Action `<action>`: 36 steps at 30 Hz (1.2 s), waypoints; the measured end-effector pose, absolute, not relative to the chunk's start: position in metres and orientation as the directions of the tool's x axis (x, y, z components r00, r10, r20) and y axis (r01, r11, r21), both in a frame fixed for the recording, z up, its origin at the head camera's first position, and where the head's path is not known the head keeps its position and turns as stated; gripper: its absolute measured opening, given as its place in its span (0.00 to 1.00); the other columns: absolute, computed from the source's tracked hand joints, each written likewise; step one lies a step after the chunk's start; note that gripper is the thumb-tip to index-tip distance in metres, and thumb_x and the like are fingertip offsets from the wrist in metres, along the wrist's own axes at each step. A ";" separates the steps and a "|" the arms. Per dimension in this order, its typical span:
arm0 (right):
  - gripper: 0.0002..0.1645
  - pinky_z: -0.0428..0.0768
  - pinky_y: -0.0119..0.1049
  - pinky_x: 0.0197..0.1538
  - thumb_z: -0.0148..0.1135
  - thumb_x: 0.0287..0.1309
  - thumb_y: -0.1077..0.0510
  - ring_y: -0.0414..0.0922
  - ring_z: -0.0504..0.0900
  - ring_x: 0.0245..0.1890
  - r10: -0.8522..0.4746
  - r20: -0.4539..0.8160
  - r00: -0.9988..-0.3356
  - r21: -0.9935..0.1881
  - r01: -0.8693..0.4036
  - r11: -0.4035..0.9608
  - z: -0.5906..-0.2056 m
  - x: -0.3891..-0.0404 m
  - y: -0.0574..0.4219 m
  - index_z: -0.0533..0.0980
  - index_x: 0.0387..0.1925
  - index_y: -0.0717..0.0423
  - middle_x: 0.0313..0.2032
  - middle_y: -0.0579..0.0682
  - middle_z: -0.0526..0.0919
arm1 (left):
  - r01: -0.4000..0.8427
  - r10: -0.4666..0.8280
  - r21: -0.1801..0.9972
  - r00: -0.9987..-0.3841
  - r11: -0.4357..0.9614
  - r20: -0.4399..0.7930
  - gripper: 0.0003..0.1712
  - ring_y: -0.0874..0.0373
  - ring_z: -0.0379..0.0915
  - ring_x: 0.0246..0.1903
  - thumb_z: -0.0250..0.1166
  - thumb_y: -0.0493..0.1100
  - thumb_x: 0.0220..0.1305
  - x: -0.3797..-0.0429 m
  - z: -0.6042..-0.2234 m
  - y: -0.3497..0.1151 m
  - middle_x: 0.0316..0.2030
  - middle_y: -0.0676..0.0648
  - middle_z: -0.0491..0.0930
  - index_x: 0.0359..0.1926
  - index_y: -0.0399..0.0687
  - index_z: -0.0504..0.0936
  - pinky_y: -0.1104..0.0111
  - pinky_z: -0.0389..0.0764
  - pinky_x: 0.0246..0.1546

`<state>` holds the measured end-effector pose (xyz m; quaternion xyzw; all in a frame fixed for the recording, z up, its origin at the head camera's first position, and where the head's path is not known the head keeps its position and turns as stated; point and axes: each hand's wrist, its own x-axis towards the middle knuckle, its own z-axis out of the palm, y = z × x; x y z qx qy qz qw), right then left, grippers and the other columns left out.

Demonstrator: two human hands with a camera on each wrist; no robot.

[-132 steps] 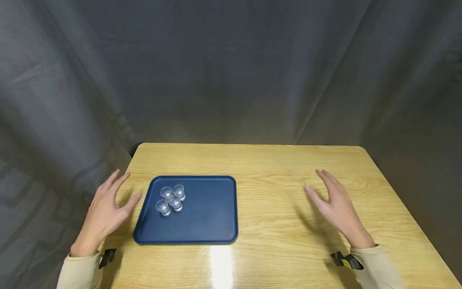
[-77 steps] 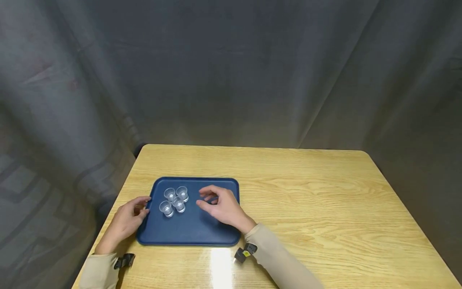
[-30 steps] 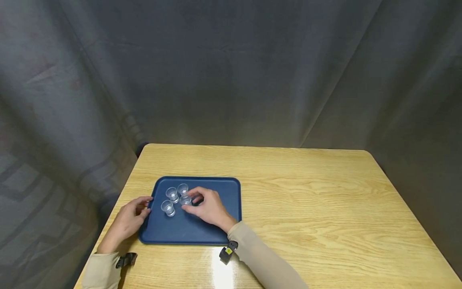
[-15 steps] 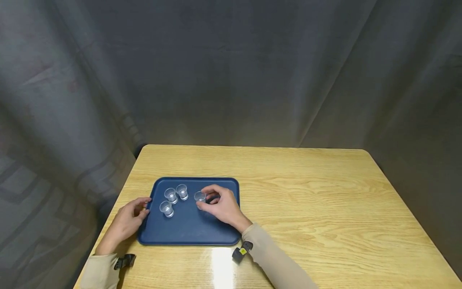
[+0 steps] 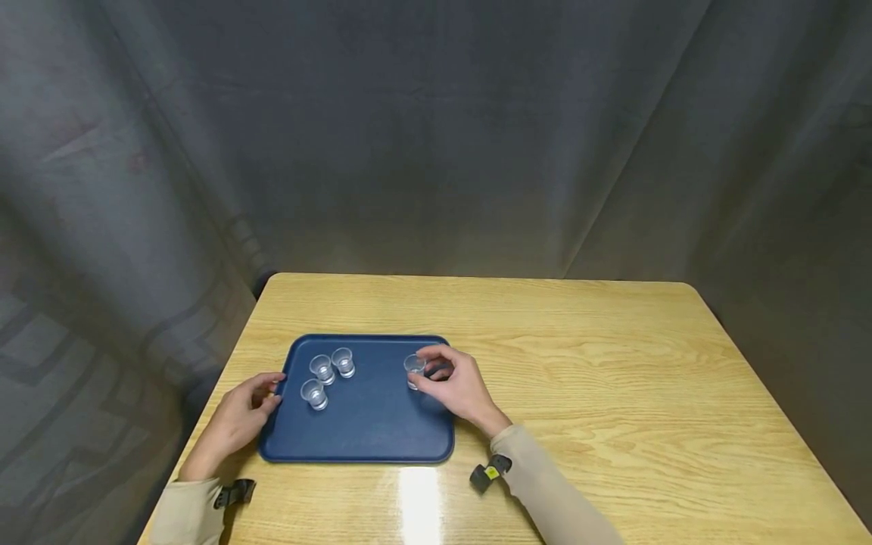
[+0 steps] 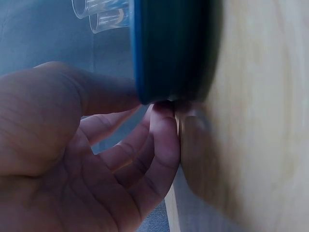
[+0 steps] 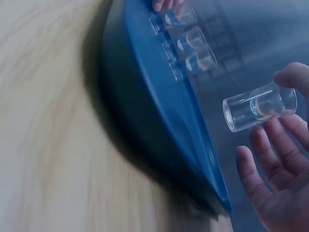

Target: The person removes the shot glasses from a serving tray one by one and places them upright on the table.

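Note:
A small clear shot glass (image 5: 413, 365) is pinched near its rim between the thumb and fingers of my right hand (image 5: 463, 384), over the right part of a blue tray (image 5: 361, 435). In the right wrist view that glass (image 7: 246, 110) appears raised above the tray surface, its base free. Three similar shot glasses (image 5: 322, 368) stand upright close together on the tray's left side. My left hand (image 5: 235, 420) grips the tray's left edge. In the left wrist view, the thumb lies at the rim (image 6: 139, 58) and the fingertips curl in at the tray's underside.
The tray lies on a light wooden table (image 5: 579, 363), left of its middle. Grey curtains (image 5: 436, 151) hang behind the table and along both sides. A bright reflection shows on the table in front of the tray.
My right hand came in from the right, took the nearest right-hand glass out of the group of glasses and carried it rightward across the tray. My left hand moved onto the tray's left edge and stays there.

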<state>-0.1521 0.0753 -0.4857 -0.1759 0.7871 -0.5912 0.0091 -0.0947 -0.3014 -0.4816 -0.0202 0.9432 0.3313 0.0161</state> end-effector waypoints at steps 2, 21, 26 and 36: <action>0.20 0.87 0.37 0.46 0.78 0.59 0.59 0.49 0.86 0.43 -0.272 0.194 -0.943 -0.933 -0.263 0.246 -0.486 -0.152 0.082 0.86 0.53 0.52 0.48 0.51 0.89 | -0.049 -0.028 0.625 -0.999 0.779 -0.044 0.21 0.52 0.78 0.40 0.64 0.33 0.74 -0.095 -0.482 -0.302 0.47 0.37 0.85 0.65 0.32 0.79 0.67 0.76 0.37; 0.20 0.85 0.30 0.46 0.79 0.58 0.63 0.49 0.87 0.43 -0.056 0.180 -0.982 -0.951 -0.188 0.244 -0.490 -0.165 0.149 0.86 0.52 0.61 0.46 0.60 0.89 | -0.067 -0.037 0.628 -0.997 0.776 -0.062 0.22 0.52 0.77 0.40 0.64 0.34 0.74 -0.096 -0.483 -0.302 0.46 0.37 0.83 0.66 0.33 0.79 0.68 0.75 0.37; 0.21 0.84 0.27 0.46 0.79 0.58 0.62 0.44 0.86 0.43 0.010 0.151 -0.988 -0.956 -0.143 0.256 -0.493 -0.164 0.166 0.85 0.53 0.61 0.49 0.61 0.88 | -0.065 -0.037 0.629 -0.998 0.775 -0.058 0.22 0.51 0.77 0.39 0.63 0.34 0.74 -0.095 -0.483 -0.302 0.46 0.37 0.83 0.66 0.33 0.79 0.69 0.75 0.37; 0.23 0.82 0.22 0.47 0.76 0.62 0.60 0.37 0.83 0.44 0.111 0.122 -0.986 -0.952 -0.085 0.293 -0.497 -0.166 0.199 0.83 0.57 0.63 0.56 0.62 0.85 | -0.061 -0.036 0.628 -0.998 0.776 -0.054 0.22 0.54 0.74 0.38 0.64 0.34 0.74 -0.095 -0.483 -0.301 0.44 0.40 0.82 0.66 0.34 0.79 0.69 0.73 0.36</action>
